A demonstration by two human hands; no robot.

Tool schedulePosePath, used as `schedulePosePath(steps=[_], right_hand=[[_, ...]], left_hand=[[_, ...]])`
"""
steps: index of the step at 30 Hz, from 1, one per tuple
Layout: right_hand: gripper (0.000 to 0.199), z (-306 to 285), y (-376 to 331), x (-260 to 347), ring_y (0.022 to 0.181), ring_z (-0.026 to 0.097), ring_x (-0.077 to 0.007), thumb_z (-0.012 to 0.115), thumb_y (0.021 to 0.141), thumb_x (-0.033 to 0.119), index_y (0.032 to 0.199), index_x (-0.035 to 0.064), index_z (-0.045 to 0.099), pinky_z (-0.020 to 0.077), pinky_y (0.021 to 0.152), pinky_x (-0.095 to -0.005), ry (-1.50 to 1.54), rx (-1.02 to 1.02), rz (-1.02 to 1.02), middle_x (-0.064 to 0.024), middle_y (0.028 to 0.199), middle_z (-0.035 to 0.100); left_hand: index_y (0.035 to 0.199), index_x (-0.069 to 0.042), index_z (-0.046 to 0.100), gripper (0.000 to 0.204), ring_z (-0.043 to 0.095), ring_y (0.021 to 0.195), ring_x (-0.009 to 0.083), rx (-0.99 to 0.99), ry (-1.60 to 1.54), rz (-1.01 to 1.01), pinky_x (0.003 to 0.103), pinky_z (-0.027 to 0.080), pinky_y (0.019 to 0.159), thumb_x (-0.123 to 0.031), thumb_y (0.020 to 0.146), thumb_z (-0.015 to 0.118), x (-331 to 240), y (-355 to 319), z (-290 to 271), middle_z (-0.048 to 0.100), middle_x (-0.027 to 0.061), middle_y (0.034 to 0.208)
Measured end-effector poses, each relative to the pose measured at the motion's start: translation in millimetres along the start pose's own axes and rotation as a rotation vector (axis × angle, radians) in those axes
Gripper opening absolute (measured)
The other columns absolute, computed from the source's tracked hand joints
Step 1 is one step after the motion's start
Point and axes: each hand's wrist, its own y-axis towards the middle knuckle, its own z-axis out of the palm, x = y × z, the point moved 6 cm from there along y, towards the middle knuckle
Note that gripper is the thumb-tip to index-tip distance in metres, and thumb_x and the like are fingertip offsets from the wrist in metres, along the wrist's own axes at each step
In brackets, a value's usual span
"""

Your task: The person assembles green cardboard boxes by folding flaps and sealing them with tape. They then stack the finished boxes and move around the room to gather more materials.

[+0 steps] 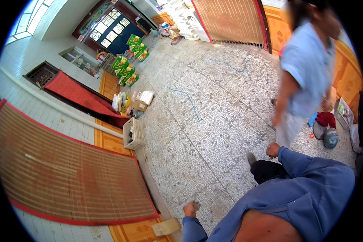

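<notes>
Head view, looking down and tilted. Left hand (191,209) pressed flat on the speckled floor (213,121), fingers spread, holding nothing, blue sleeve (193,230) running off the lower edge. Just left of that hand, a tan block (165,227) lying at the floor's edge beside the orange wood panel (109,141). Right hand (273,149) curled loosely at the dark trouser knee (270,170), clamped on nothing that shows; whether closed fully, cannot tell. Blue shirt (310,193) filling the lower right. Near the right hand, another person (306,68) in a pale blue top standing on the floor, arm hanging. Beyond those legs, a red cloth (326,119) and a grey cap (331,138) on the floor. Along the left, a bamboo mat (64,173) with red trim leaning on the white tiled wall, then a white crate (134,134), a red mat (78,94), small boxes (140,103) and green cartons (127,66) farther back. A second bamboo mat (230,18) propped at the top.
</notes>
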Motion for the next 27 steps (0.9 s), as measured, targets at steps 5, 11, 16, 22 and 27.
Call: schedulePosePath(steps=[5,11,16,22,27], right_hand=[[0.018,-84,194,75,0.068,0.069,-0.0235,0.068,0.076,0.024,0.076,0.0073,0.074,0.0548,0.064,-0.0382,-0.721,-0.088,-0.43,-0.0096,0.078,0.072],[0.021,-237,394,143,0.068,0.068,-0.0256,0.076,0.07,0.03,0.076,0.0106,0.075,0.0541,0.065,-0.0397,-0.567,-0.062,-0.309,-0.009,0.072,0.07],[0.026,-344,517,278,0.061,0.068,-0.022,0.063,0.078,0.028,0.074,0.0047,0.073,0.054,0.058,-0.0377,-0.608,-0.001,-0.364,-0.0092,0.07,0.07],[0.024,-468,676,241,0.073,0.066,-0.0309,0.072,0.073,0.039,0.082,0.0166,0.076,0.052,0.067,-0.046,-1.074,-0.09,-0.212,-0.0077,0.075,0.07],[0.046,-498,732,241,0.085,0.066,-0.0293,0.069,0.073,0.058,0.09,0.0157,0.075,0.0515,0.074,-0.0423,-0.962,0.288,0.028,-0.0064,0.091,0.071]], left_hand=[[0.115,0.007,0.053,0.037,0.069,0.086,0.0327,0.057,0.067,0.084,0.039,0.055,0.069,-0.023,0.094,0.051,-157,138,67,0.067,0.0209,0.103],[0.11,0.005,0.061,0.035,0.066,0.092,0.0327,0.336,1.249,0.306,0.042,0.053,0.085,-0.024,0.096,0.047,-250,176,195,0.066,0.0192,0.108],[0.112,0.005,0.059,0.036,0.066,0.094,0.0339,0.114,0.408,-0.259,0.042,0.053,0.085,-0.024,0.096,0.047,-285,257,209,0.066,0.0201,0.109],[0.115,0.005,0.057,0.037,0.065,0.097,0.0353,0.198,0.359,-0.233,0.042,0.052,0.085,-0.025,0.096,0.047,-435,458,294,0.065,0.0211,0.11],[0.117,0.005,0.055,0.038,0.065,0.1,0.0365,0.303,0.719,0.187,0.042,0.052,0.085,-0.025,0.095,0.047,-650,626,312,0.065,0.022,0.111]])
